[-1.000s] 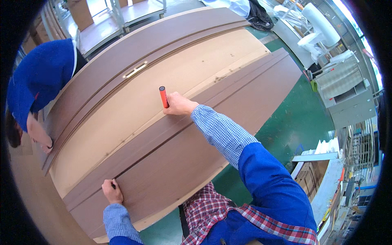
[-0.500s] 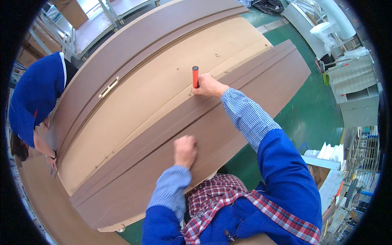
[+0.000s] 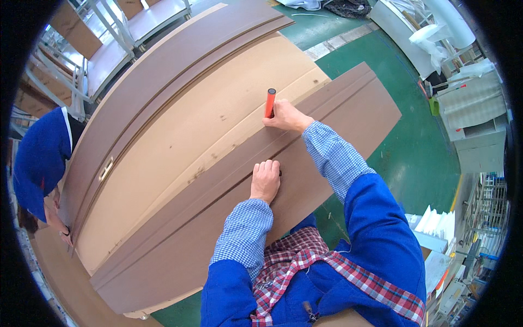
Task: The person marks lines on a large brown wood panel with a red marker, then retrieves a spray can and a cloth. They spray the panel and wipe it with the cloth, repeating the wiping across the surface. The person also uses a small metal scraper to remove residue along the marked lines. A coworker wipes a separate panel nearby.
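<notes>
Red cylinder (image 3: 269,103) in right grip (image 3: 287,116)

The near panel (image 3: 190,240) was brown, the tube (image 3: 270,103) at its far edge orange-red (dark on top), the sleeves (image 3: 338,155) over it blue-and-white checked, the floor (image 3: 403,163) beside it green.

White roll (image 3: 452,23) top right, pale grey cabinet (image 3: 480,152) nearer; green floor (image 3: 406,163); metal-framed trolley (image 3: 111,60) top left.
</notes>
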Demonstrator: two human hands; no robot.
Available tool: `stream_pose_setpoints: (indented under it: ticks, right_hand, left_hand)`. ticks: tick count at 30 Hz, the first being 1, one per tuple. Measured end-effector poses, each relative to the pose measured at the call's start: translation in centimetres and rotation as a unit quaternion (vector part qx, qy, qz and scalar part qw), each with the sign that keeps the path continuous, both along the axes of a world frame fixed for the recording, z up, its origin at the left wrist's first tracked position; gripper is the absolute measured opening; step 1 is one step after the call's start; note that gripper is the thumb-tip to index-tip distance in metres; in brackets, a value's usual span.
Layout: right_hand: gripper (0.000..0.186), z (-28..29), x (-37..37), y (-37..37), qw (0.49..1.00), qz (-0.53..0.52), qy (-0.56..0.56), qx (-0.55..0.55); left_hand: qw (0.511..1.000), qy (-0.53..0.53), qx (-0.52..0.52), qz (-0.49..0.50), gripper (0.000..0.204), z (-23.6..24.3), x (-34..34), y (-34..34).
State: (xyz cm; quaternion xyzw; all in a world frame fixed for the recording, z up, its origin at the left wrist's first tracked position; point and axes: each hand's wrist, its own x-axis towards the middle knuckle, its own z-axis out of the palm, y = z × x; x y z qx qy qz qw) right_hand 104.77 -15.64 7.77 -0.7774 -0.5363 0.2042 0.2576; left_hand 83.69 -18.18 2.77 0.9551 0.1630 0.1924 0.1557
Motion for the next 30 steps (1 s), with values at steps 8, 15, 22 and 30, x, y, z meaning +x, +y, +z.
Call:
stream_pose_setpoints:
  ticks: [8,15,22,30]
  right_hand:
    - [0.022,0.2,14.3,-4.8,0.998,-0.045,0.047,-0.026]
    - [0.022,0.0,28.2,-9.8,0.996,-0.088,0.017,0.017]
    - [0.027,-0.1,38.8,-12.2,0.987,-0.149,-0.006,-0.067]
    - [0.019,-1.0,45.0,-16.5,0.952,-0.182,-0.233,-0.075]
  left_hand:
    - [0.999,-0.013,-0.025,0.016,0.019,-0.3,9.3,-1.8]
    - [0.999,0.029,-0.018,0.024,0.018,1.2,10.1,-1.8]
    - [0.998,0.061,-0.023,0.017,0.017,1.2,10.0,-1.6]
    - [0.997,0.066,-0.012,0.026,0.013,1.4,10.1,-1.9]
